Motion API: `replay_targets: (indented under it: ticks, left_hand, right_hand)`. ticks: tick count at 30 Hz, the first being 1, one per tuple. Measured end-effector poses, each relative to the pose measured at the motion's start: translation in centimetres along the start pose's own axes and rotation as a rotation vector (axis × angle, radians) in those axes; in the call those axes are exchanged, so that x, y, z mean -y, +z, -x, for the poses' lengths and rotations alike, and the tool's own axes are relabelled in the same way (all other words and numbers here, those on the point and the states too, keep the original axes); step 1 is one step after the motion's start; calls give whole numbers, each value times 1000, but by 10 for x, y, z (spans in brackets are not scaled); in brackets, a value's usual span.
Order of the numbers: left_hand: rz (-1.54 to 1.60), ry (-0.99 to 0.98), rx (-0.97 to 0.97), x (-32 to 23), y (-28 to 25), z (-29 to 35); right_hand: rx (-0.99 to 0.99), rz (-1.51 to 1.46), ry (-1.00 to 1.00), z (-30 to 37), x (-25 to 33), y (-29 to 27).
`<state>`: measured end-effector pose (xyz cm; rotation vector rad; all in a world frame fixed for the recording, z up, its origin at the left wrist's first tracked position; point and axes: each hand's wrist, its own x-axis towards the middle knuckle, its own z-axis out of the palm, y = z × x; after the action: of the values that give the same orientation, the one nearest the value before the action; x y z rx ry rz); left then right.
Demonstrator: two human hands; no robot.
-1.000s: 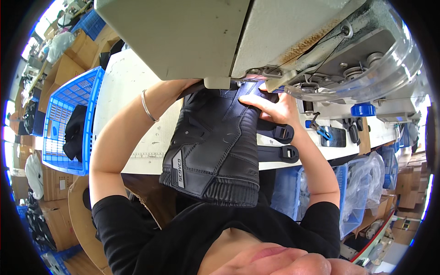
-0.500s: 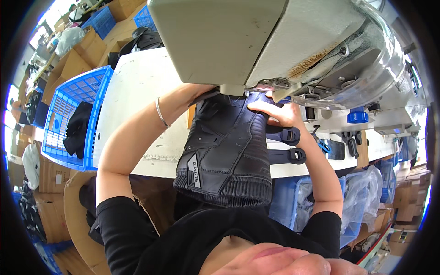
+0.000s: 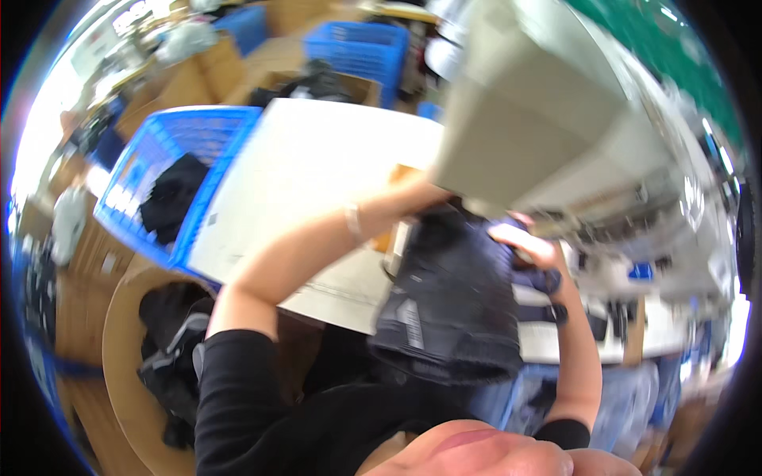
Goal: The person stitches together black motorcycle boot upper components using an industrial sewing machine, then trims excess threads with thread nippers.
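Note:
A black boot upper (image 3: 452, 293) with a ribbed cuff and side straps (image 3: 544, 312) lies under the head of a beige sewing machine (image 3: 540, 111), its cuff toward me. My right hand (image 3: 528, 244) grips the upper's right edge near the machine, thumb on top and other fingers partly hidden. My left hand (image 3: 429, 194) reaches to the upper's far left side; the machine head and the upper hide its fingers. The picture is smeared by motion, so the stitching point cannot be made out.
On the left, a blue plastic basket (image 3: 218, 186) holding black pieces stands by the white table (image 3: 317, 159). A cardboard box (image 3: 119, 349) with dark pieces is below it. Another blue crate (image 3: 357, 47) stands at the back. Clear plastic bags (image 3: 623, 397) sit at the lower right.
The whole view has swung left, so the machine, boot upper and arms appear farther right and blurred. Both hands stay at the upper; more of the cardboard box shows.

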<state>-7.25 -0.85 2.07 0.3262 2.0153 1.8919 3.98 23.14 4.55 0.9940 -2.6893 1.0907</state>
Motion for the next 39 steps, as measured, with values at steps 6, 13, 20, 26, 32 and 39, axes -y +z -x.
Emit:
replay_targets:
  ticks: [6, 13, 20, 26, 32, 39]
  left_hand:
    - [-29, 103, 152, 26, 9, -31]
    - [192, -28, 306, 41, 17, -48]
    - [-61, 210, 243, 20, 11, -23]
    - [40, 173, 125, 14, 12, -10]
    - [-125, 67, 25, 7, 8, -10]
    - [-262, 405, -16, 10, -8, -38]
  right_hand:
    - [-167, 374, -87, 5, -18, -3]
    - [-365, 356, -60, 10, -19, 2]
    - [-188, 469, -173, -2, 7, 2]
    - [-285, 578, -226, 7, 0, 6]
    - [-336, 383, -137, 2, -5, 14]
    - [-492, 700, -219, 5, 5, 35]
